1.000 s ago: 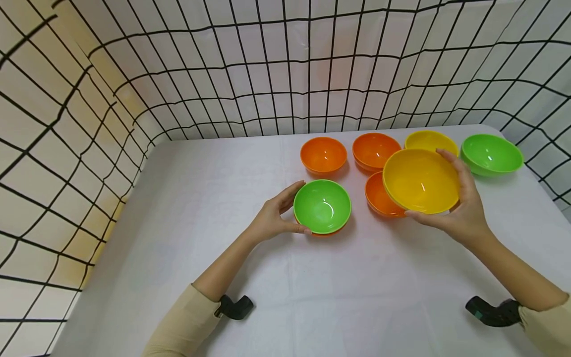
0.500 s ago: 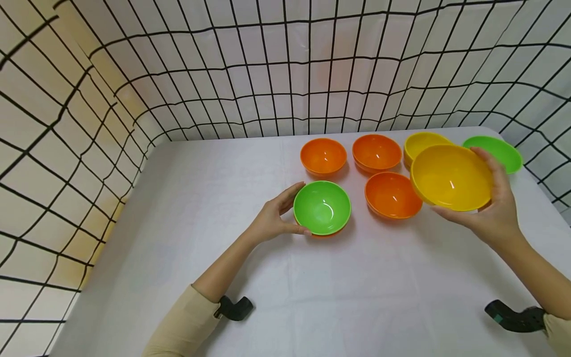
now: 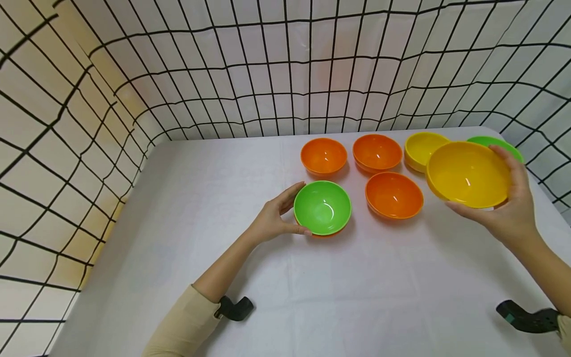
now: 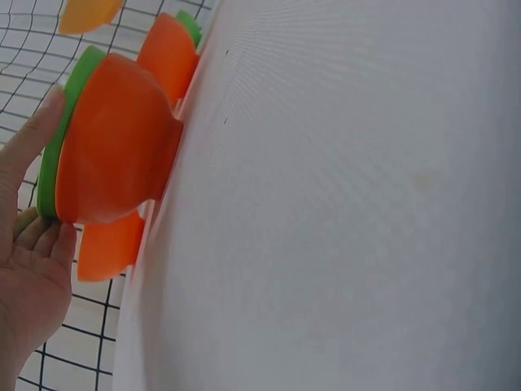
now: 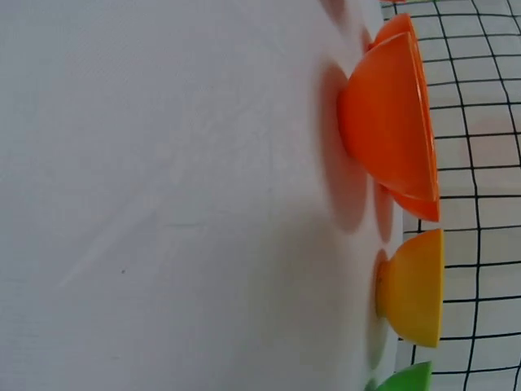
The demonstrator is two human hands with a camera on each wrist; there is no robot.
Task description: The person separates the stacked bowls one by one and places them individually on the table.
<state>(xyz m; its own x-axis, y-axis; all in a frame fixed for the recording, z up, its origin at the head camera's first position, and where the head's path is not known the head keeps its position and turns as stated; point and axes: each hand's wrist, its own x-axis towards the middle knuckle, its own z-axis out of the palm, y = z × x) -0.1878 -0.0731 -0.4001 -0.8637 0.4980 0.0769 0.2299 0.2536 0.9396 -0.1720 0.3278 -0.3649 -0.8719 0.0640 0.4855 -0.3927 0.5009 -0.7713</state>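
- l hand (image 3: 272, 218), nearest: fingers (image 4: 37, 232) curled round rim of green bowl (image 3: 322, 207), which sits nested in an orange bowl (image 4: 114, 151) on the counter (image 3: 250, 277). looks like steadying the stack.
- r hand (image 3: 508, 208): fingers grip big yellow bowl (image 3: 467, 173), held off the counter, tilted, over the right side.
- step, prob: carrying it w/ the r hand toward 2nd yellow bowl (image 3: 421, 148), just behind.
- next: level it, centre over that rim, lower in, then loosen grip.
- farther: 3 orange bowls, another green bowl (image 3: 490, 143) mostly hidden.
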